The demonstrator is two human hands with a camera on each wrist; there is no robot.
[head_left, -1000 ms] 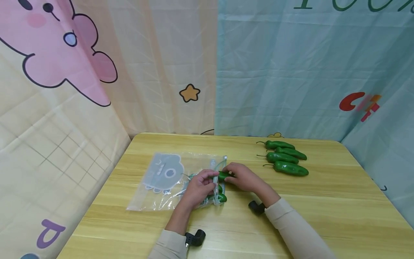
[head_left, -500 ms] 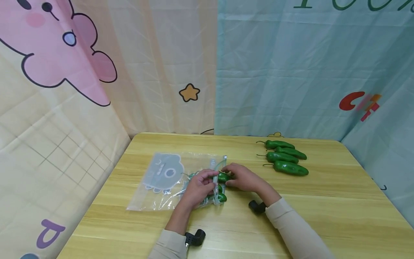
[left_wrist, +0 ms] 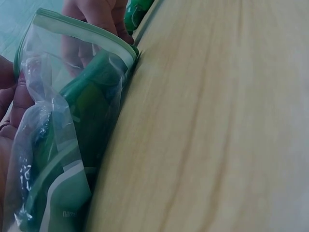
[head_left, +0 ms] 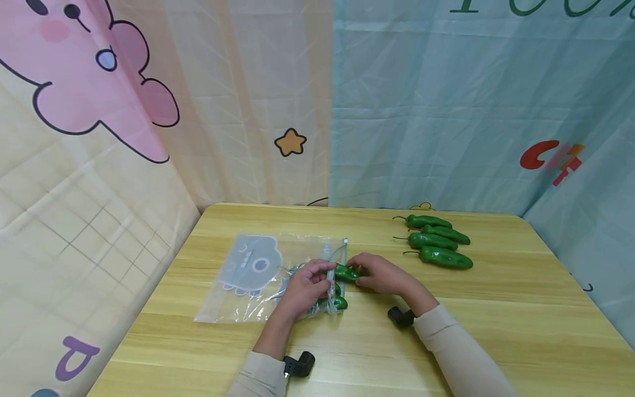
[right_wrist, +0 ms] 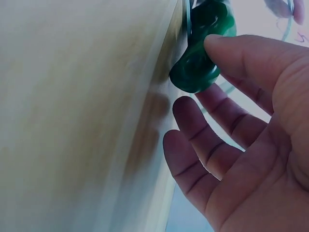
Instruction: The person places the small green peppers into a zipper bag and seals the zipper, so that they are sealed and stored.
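Observation:
In the head view, a clear zip bag (head_left: 223, 302) with a printed cartoon lies flat, its mouth facing right. My left hand (head_left: 305, 288) pinches the rim of the mouth between thumb and fingers. Partly inside the mouth is a green pepper (head_left: 345, 273), its outer end sticking out. My right hand (head_left: 381, 274) holds that end; in the right wrist view the thumb presses on the pepper (right_wrist: 205, 55) while the other fingers are spread apart. More green peppers (head_left: 340, 302) lie in the bag just below, partly hidden by plastic and my left hand.
Several loose green peppers (head_left: 445, 257) lie in a row at the back right of the wooden table (head_left: 496, 320), stems to the left. Printed curtains (head_left: 426, 110) hang behind the table and along its sides.
My right hand has shifted slightly to the right, towards the pepper's outer end, and more of the pepper shows between the hands. The left hand and bag have stayed put.

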